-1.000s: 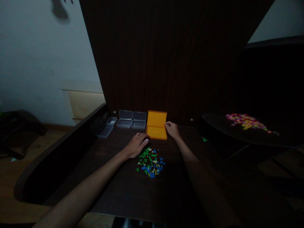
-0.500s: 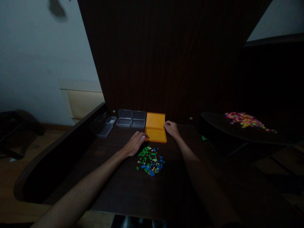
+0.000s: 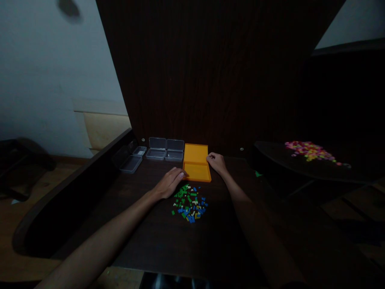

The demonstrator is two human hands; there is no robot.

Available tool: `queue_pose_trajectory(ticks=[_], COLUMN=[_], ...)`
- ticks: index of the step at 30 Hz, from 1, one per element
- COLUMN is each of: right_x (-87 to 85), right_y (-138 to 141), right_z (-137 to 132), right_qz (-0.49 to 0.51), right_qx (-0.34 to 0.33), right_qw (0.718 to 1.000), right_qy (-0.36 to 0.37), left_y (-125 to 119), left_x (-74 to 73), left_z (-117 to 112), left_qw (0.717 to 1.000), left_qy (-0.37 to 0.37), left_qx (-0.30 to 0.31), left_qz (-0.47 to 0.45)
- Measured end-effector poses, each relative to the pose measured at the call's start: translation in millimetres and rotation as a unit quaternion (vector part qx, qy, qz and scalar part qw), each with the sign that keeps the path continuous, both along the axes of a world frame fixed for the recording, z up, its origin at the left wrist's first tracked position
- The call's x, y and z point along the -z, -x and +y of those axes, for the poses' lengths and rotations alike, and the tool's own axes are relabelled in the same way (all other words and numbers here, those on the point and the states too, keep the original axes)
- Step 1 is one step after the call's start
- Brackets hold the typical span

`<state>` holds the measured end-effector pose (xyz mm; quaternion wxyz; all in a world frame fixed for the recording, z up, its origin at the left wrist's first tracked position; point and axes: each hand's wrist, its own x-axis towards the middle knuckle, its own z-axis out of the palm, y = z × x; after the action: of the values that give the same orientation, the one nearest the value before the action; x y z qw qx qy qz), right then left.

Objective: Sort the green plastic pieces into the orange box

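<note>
An open orange case (image 3: pixel 196 161) lies on the dark wooden desk (image 3: pixel 150 233), its lid laid back flat. My left hand (image 3: pixel 170 182) rests palm down on the desk with fingertips touching the case's front left corner. My right hand (image 3: pixel 217 162) touches the case's right edge with curled fingers. Just in front of the case sits a small pile of green, blue, yellow and white bricks (image 3: pixel 189 202), right beside my left hand.
Two clear plastic cases (image 3: pixel 166 149) lie open behind the orange one, and another clear case (image 3: pixel 132 160) at the desk's left rim. A second dark surface at the right carries a pile of pink and yellow pieces (image 3: pixel 309 150). A tall dark wooden panel rises behind.
The orange case's lid has gone from tilted up to lying nearly flat. Both hands stay at the case's edges, barely shifted.
</note>
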<state>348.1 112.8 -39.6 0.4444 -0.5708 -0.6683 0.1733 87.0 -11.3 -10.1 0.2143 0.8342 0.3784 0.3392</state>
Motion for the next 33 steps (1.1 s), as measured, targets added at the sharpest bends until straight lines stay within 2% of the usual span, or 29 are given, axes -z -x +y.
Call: queue_pose_trajectory(ticks=[20,33], right_x=[7.1,4.6], right_y=[-5.1,-2.7], right_z=[8.7,5.7], right_qz=[0.149,0.157], right_qx=[-0.058,-0.072], right_qw=[0.987,0.984], right_qy=[0.022,0.034], left_y=[0.2,0.2], left_x=[0.1,0.3], left_z=[1.4,0.7], left_qw=[0.999,0.998], left_qy=[0.007,-0.011], left_qx=[0.007,0.005], left_qz=[0.036,0.058])
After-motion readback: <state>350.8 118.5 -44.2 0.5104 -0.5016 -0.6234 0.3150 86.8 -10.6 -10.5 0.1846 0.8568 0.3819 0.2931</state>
